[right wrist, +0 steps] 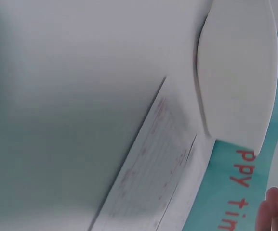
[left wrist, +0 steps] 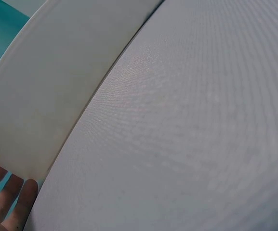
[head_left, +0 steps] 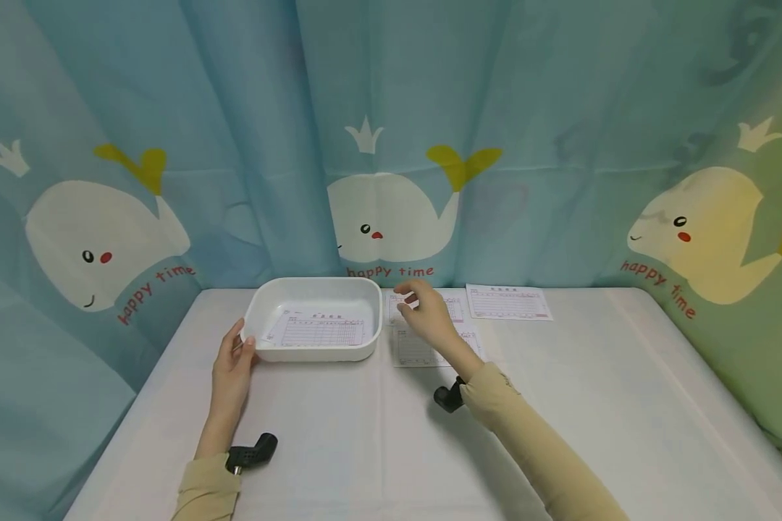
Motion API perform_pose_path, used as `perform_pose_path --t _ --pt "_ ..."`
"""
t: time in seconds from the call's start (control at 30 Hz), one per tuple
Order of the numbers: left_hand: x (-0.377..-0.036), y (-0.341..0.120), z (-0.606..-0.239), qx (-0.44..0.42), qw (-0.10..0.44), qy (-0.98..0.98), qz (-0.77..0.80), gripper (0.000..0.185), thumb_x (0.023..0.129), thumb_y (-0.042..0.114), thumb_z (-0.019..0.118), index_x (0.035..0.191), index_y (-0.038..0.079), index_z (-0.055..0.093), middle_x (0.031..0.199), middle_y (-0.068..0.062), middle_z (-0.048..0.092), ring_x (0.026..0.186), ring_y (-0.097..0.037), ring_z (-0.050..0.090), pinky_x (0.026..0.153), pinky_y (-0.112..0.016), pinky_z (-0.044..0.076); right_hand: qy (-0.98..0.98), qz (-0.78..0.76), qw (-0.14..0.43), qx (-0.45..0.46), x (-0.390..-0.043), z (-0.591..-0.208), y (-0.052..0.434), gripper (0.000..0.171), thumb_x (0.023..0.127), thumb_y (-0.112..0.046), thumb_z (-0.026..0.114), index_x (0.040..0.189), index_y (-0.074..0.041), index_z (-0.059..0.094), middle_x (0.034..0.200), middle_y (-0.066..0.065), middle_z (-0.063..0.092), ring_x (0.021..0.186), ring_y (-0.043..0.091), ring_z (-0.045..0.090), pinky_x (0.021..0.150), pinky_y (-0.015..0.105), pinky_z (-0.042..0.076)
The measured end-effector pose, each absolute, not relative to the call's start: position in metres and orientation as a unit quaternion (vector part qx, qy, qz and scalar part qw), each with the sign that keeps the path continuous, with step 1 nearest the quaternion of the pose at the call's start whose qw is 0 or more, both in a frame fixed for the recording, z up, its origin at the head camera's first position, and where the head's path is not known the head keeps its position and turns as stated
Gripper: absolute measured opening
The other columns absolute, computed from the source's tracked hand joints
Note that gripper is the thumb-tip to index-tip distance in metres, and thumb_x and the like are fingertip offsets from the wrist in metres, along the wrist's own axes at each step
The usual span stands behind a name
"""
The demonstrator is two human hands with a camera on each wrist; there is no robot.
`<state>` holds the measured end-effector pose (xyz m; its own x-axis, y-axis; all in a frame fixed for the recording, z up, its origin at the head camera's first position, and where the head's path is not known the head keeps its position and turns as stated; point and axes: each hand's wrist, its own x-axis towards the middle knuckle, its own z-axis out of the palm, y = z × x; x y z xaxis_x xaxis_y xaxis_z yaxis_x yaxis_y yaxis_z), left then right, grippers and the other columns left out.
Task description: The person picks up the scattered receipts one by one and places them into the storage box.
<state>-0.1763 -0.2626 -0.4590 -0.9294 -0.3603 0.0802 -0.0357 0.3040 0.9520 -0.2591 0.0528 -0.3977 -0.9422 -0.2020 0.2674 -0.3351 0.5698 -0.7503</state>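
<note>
A smooth white plastic tray (head_left: 313,289) with rounded corners sits on the white woven tablecloth (head_left: 378,449), a printed form (head_left: 319,331) lying flat inside. The left hand (head_left: 233,365) grips its near-left corner. The right hand (head_left: 426,312) hovers, fingers loosely curled and empty, above thin paper forms (head_left: 417,351) beside the tray. A whale-print curtain (head_left: 391,145) hangs behind.
</note>
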Motion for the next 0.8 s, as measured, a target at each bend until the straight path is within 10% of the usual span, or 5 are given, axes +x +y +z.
perform_pose_path --t 0.8 --pt "-0.176 -0.263 -0.462 0.132 0.139 -0.801 -0.568 0.054 0.103 0.036 0.04 0.153 0.023 0.024 0.155 -0.013 0.034 0.136 -0.032 0.042 0.079 0.007 0.038 -0.904 0.403 0.08 0.12 -0.242 -0.426 0.132 0.041 0.084 -0.004 0.067 0.124 -0.003 0.057 0.117 0.018 0.061 0.106 0.034 0.059 0.09 0.048 0.048"
